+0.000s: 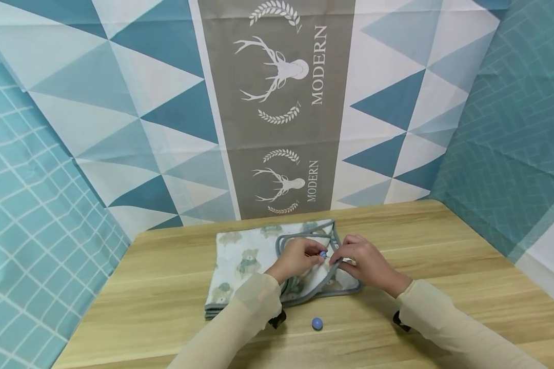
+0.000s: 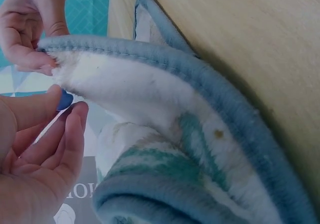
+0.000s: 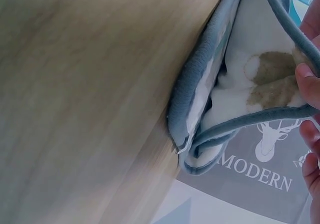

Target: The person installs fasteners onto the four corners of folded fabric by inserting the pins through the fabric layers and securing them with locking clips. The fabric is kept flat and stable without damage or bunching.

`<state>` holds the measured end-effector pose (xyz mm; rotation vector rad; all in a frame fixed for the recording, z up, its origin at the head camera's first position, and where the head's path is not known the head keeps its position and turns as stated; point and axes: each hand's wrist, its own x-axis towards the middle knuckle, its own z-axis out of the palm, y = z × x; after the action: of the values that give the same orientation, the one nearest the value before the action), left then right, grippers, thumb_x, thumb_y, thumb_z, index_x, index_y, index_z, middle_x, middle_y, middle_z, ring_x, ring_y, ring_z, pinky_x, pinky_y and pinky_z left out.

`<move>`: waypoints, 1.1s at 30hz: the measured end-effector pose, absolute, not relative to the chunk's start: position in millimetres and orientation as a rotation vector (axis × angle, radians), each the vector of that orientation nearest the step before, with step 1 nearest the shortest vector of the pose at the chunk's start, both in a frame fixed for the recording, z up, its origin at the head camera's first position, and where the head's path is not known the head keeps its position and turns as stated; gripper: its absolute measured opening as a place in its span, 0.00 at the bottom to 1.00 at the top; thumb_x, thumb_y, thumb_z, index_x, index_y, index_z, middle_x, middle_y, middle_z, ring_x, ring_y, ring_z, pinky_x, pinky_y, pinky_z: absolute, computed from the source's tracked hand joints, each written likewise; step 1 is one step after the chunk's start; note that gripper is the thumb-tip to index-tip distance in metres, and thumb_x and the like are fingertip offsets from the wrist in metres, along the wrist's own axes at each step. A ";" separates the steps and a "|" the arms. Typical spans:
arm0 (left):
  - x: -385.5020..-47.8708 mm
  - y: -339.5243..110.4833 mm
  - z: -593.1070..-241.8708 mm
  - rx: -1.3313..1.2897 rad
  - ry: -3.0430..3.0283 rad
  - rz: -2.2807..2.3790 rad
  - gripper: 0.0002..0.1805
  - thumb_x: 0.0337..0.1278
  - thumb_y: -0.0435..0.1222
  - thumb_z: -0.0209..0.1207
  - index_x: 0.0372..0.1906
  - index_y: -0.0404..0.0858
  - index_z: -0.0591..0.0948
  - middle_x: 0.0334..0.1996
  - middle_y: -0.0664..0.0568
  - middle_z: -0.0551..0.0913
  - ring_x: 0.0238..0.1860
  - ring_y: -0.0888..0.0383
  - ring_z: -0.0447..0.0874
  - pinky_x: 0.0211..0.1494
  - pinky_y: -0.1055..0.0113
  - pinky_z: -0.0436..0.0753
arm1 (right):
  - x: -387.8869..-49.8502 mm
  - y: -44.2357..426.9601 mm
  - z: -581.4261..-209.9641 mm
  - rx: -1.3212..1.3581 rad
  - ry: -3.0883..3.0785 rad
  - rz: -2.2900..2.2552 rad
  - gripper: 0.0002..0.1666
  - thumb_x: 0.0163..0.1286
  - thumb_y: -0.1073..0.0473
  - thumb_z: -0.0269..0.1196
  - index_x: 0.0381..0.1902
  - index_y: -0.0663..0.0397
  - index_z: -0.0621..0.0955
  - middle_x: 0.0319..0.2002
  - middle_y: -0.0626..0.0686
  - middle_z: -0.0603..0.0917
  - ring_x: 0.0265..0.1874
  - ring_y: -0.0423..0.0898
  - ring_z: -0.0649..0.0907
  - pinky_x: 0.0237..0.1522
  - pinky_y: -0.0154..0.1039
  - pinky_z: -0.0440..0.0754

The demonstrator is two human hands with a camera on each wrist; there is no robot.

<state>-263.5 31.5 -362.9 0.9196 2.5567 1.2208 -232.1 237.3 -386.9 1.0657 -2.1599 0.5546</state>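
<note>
On the table lies a folded white blanket (image 1: 233,256) with a bear print and grey-blue edging. My left hand (image 1: 297,258) pinches a small blue round piece (image 2: 65,100) between thumb and fingers, close to the blanket's raised corner; its exact kind is unclear. Across from it, my right hand (image 1: 364,260) grips that corner by the edging (image 2: 115,45), thumb on the fabric. The lifted layer shows a brown print (image 3: 275,77) in the right wrist view. Nearer the front, a blue ball-like piece (image 1: 317,323) lies on the wood.
The wooden table (image 1: 166,287) runs back to a patterned wall covering (image 1: 277,128) with triangles and deer heads. Blue tile-patterned sheets (image 1: 37,220) stand along the left side, and a teal one (image 1: 512,154) along the right.
</note>
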 end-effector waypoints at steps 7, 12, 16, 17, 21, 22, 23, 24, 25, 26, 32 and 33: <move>-261.5 31.4 -365.7 0.896 2.583 1.241 0.13 0.55 0.34 0.63 0.46 0.39 0.85 0.39 0.50 0.87 0.37 0.59 0.85 0.36 0.74 0.80 | -232.2 237.9 -388.2 1.044 -2.156 0.550 0.15 0.43 0.67 0.75 0.28 0.44 0.85 0.26 0.38 0.82 0.27 0.35 0.73 0.33 0.25 0.69; -260.9 33.4 -367.6 0.908 2.590 1.244 0.12 0.54 0.34 0.64 0.44 0.39 0.86 0.37 0.50 0.88 0.36 0.60 0.85 0.35 0.75 0.80 | -231.7 238.5 -388.9 1.036 -2.146 0.539 0.14 0.42 0.66 0.75 0.27 0.45 0.85 0.25 0.38 0.83 0.28 0.35 0.74 0.34 0.26 0.70; -260.4 35.7 -367.5 0.963 2.580 1.230 0.11 0.53 0.33 0.63 0.43 0.36 0.86 0.36 0.49 0.88 0.36 0.60 0.85 0.35 0.76 0.80 | -231.5 238.1 -389.6 1.017 -2.149 0.532 0.14 0.42 0.65 0.76 0.26 0.45 0.85 0.25 0.38 0.83 0.28 0.35 0.74 0.34 0.25 0.70; -260.3 36.2 -367.1 0.978 2.580 1.225 0.11 0.53 0.33 0.63 0.42 0.36 0.86 0.36 0.49 0.88 0.36 0.59 0.85 0.35 0.76 0.80 | -231.6 237.9 -389.9 1.012 -2.149 0.531 0.14 0.41 0.65 0.76 0.26 0.45 0.85 0.25 0.38 0.83 0.28 0.35 0.74 0.34 0.26 0.70; -260.4 37.5 -365.3 1.005 2.609 1.190 0.10 0.53 0.32 0.64 0.41 0.37 0.86 0.35 0.49 0.88 0.36 0.59 0.85 0.35 0.77 0.79 | -232.1 237.7 -391.3 0.996 -2.151 0.525 0.13 0.41 0.64 0.76 0.25 0.45 0.85 0.24 0.38 0.83 0.28 0.35 0.73 0.34 0.26 0.70; -260.6 37.7 -364.9 1.006 2.610 1.185 0.10 0.53 0.32 0.64 0.41 0.37 0.86 0.35 0.49 0.88 0.36 0.58 0.85 0.35 0.77 0.79 | -232.2 237.8 -391.5 0.993 -2.151 0.525 0.13 0.41 0.64 0.76 0.25 0.45 0.85 0.24 0.38 0.83 0.28 0.35 0.73 0.34 0.27 0.70; -260.9 37.7 -364.8 1.007 2.612 1.179 0.10 0.53 0.32 0.64 0.41 0.37 0.86 0.35 0.49 0.88 0.36 0.59 0.85 0.35 0.77 0.79 | -232.4 237.8 -391.7 0.990 -2.152 0.524 0.13 0.41 0.64 0.76 0.25 0.45 0.85 0.25 0.38 0.83 0.28 0.35 0.73 0.34 0.27 0.71; -261.0 37.7 -364.5 1.011 2.612 1.174 0.10 0.53 0.32 0.64 0.41 0.37 0.86 0.35 0.49 0.88 0.36 0.59 0.85 0.36 0.77 0.80 | -232.6 237.9 -391.8 0.986 -2.154 0.525 0.13 0.41 0.64 0.76 0.25 0.45 0.85 0.25 0.38 0.83 0.28 0.35 0.73 0.34 0.28 0.71; -261.2 37.6 -364.2 1.013 2.612 1.170 0.10 0.53 0.33 0.64 0.42 0.38 0.86 0.36 0.49 0.88 0.36 0.59 0.85 0.36 0.76 0.80 | -232.7 238.0 -391.9 0.983 -2.157 0.526 0.13 0.41 0.64 0.76 0.26 0.45 0.85 0.25 0.38 0.83 0.28 0.35 0.73 0.34 0.28 0.71; -261.4 37.5 -364.3 1.014 2.610 1.169 0.10 0.53 0.33 0.64 0.42 0.38 0.86 0.36 0.49 0.88 0.36 0.59 0.85 0.36 0.76 0.80 | -232.8 238.1 -391.8 0.981 -2.159 0.527 0.13 0.41 0.64 0.76 0.26 0.45 0.85 0.25 0.38 0.84 0.28 0.35 0.74 0.34 0.28 0.71; -262.0 34.2 -363.7 1.020 2.584 1.174 0.13 0.54 0.33 0.63 0.46 0.38 0.84 0.40 0.49 0.87 0.39 0.59 0.85 0.39 0.76 0.80 | -232.9 238.8 -389.0 0.998 -2.221 0.596 0.13 0.43 0.64 0.76 0.26 0.45 0.84 0.26 0.38 0.82 0.28 0.37 0.76 0.32 0.30 0.74; -262.1 32.7 -363.7 1.022 2.578 1.172 0.14 0.54 0.32 0.63 0.47 0.37 0.84 0.40 0.49 0.87 0.40 0.58 0.85 0.40 0.76 0.80 | -232.9 238.8 -388.3 1.014 -2.246 0.617 0.13 0.44 0.64 0.75 0.27 0.44 0.84 0.26 0.38 0.82 0.28 0.37 0.76 0.31 0.30 0.75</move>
<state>-262.1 32.7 -363.7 1.0223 2.5780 1.1721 -232.9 238.8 -388.3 1.0136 -2.2459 0.6172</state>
